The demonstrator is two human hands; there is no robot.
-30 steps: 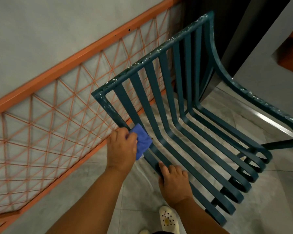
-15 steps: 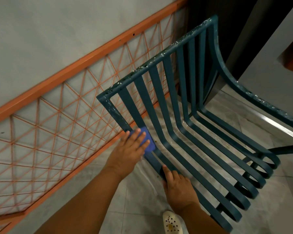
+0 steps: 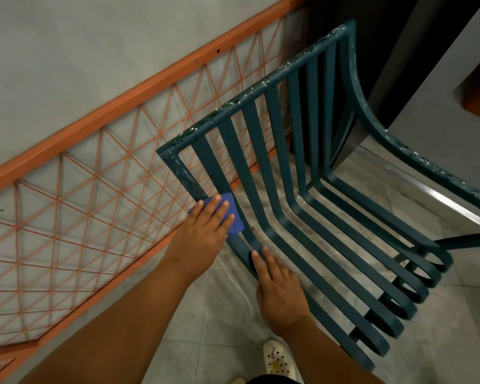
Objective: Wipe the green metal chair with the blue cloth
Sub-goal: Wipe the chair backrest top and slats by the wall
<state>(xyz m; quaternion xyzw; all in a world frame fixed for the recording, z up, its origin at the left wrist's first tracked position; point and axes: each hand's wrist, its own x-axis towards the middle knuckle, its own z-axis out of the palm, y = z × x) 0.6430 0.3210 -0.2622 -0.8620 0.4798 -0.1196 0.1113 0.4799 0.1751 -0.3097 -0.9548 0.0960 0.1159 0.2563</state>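
Head view: I'm pressing blue cloth (image 3: 235, 223), left hand (image 3: 203, 235) flat, onto the chair (image 3: 277, 112)'s side bar (image 3: 184, 177) running away upward; right hand (image 3: 280, 296) resting flat, nearer.

A pale grey plaster wall (image 3: 81, 51) backs an orange metal lattice panel (image 3: 75, 206) running diagonally above grey marble-look floor tiles (image 3: 227, 322). At right, a dark doorway panel (image 3: 385, 37) meets a shiny metal skirting strip (image 3: 441, 198).

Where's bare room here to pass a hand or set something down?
Free: floor tiles between railing and chair, ahead of the shoe; gaps between the slats. Crowded: the chair's near corner, where left hand presses blue cloth and right hand rests.
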